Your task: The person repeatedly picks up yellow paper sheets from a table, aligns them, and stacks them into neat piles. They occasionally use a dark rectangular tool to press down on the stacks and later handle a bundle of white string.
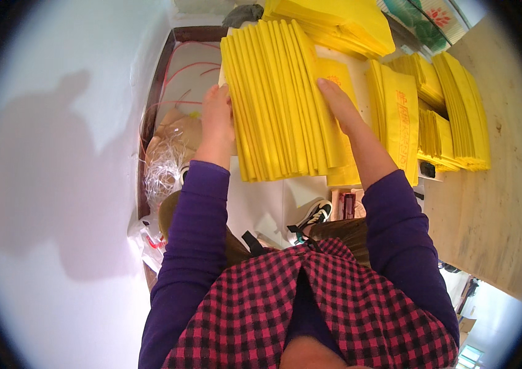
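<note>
Red-and-black checked apron [236, 307] cloth fills the lower middle, closest of all, with purple sleeves [190, 212] coming up on both sides of it. Beyond it, a thick bundle [276, 104] of folded yellow pieces is held up between the two hands, its folds running lengthwise in tight rows and its near end tilted slightly. The left hand [216, 117] holds the bundle along its left edge, and the right hand [339, 104] holds it at the right edge, thumb laid against the side; the other right fingers are hidden behind the yellow pieces, so I cannot tell how they are spread. Just right of the bundle stands a yellow stack [399, 117] with red print, and further right more yellow piles [465, 111] lie near a pale wooden board [488, 227]. Another yellow heap [347, 24] sits past the far end of the bundle. To the left, near a dark frame edge, are a tangle of clear plastic strips [165, 163] and some thin red cords [190, 64]. Below the bundle, a dark shoe [318, 213] with white laces shows on the floor.
</note>
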A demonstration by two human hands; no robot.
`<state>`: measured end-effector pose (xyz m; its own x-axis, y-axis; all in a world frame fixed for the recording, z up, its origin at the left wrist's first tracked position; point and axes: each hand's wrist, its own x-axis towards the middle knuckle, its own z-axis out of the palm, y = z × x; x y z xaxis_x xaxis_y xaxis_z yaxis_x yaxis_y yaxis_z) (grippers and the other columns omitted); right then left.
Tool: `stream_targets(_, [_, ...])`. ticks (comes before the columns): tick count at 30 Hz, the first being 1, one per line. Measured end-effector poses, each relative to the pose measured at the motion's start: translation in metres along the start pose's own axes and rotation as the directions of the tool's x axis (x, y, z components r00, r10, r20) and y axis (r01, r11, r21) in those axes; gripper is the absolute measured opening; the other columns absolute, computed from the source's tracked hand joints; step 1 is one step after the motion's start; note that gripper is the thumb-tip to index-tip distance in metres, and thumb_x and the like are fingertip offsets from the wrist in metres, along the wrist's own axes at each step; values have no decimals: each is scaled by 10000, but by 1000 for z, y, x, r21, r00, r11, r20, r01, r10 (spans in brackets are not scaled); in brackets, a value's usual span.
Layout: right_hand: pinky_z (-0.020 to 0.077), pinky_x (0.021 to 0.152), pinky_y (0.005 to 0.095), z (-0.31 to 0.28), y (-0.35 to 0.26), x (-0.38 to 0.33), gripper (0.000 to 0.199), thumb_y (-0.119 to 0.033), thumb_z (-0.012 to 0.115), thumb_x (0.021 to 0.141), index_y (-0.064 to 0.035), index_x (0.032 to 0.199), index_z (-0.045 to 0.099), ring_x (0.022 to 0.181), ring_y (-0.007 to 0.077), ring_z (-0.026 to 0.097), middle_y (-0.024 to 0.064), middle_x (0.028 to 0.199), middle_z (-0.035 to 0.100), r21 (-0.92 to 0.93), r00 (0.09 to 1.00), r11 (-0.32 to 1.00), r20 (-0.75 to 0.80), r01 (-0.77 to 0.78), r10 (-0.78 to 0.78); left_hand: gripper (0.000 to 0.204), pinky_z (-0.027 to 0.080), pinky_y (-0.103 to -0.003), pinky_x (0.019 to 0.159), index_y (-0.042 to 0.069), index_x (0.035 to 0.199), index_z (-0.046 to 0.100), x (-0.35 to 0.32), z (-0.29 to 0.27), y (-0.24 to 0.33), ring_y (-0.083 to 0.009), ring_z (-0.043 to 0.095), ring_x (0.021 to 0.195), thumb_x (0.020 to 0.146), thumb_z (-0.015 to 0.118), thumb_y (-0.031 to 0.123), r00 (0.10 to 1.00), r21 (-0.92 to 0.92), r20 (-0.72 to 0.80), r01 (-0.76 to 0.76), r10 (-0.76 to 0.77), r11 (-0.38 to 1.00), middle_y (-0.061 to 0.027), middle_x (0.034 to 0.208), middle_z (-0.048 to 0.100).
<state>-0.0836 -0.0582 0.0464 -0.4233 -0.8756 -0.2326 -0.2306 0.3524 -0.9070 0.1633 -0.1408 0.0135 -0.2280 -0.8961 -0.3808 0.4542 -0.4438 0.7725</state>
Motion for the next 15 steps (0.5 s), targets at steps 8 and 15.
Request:
stream_targets(8, [410,946,300,2,-2,-2,677,-534,562,873,-9,1293,492,1089,199,544,134,1199,579,51,999,999,-44,1,2,404,436,-306,823,-1,1220,487,22,3,-5,-174,538,916,955,481,303,974,-67,196,127,-112,990,-69,1039,571])
stream_targets(15, [420,929,300,-4,8,5,638,-519,545,891,-4,1266,503,1073,202,545,136,1176,583,108,998,994,-61,35,-28,437,407,-319,932,5,1268,441,24,25,-40,-182,511,1050,972,457,326,958,-139,268,-61,97,988,-94,1163,528])
